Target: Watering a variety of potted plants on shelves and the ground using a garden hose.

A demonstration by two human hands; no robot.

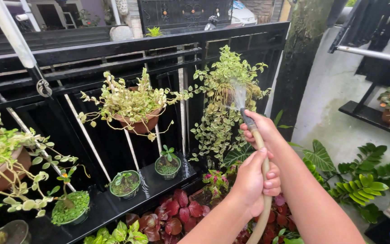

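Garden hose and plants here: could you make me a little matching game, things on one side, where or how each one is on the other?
Things:
1. hose
2. terracotta pot
3. dark red leaves
4. small green pot

Places or states:
A. standing on the black shelf
B. hanging on the black fence
C. held in both hands, spraying
D. low, under the shelf

Pairs: 1-C, 2-B, 3-D, 4-A
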